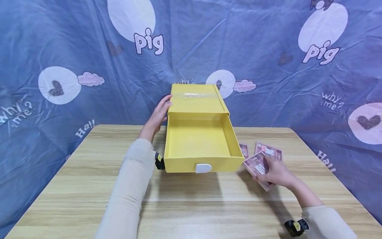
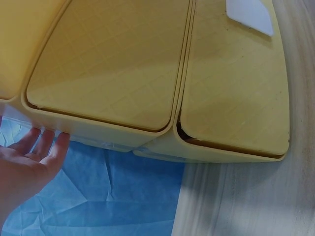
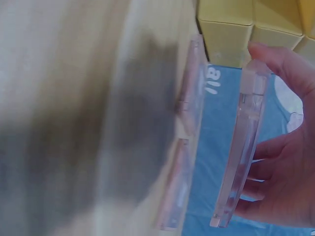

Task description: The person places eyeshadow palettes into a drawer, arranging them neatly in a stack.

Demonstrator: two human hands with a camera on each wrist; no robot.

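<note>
A yellow drawer cabinet [image 1: 197, 103] stands at the back of the table, its top drawer [image 1: 180, 165] pulled out and bare inside. Against the cabinet's left side lies my left hand [image 1: 158, 116], with fingertips touching the wall near the top edge; in the left wrist view its fingers [image 2: 59, 147] are extended. My right hand [image 1: 279, 172] grips a pink eyeshadow palette [image 1: 253, 163] by its edges, thumb on one side and fingers on the other. The right wrist view shows this palette [image 3: 241, 142] edge-on, raised off the table.
Two more palettes lie on the table right of the cabinet, one farther back [image 1: 274, 152] and one partly hidden by the drawer [image 1: 243, 150]. The wooden table [image 1: 191, 215] ends at a blue printed cloth [image 1: 191, 49]. A white handle [image 1: 203, 168] sticks out from the drawer front.
</note>
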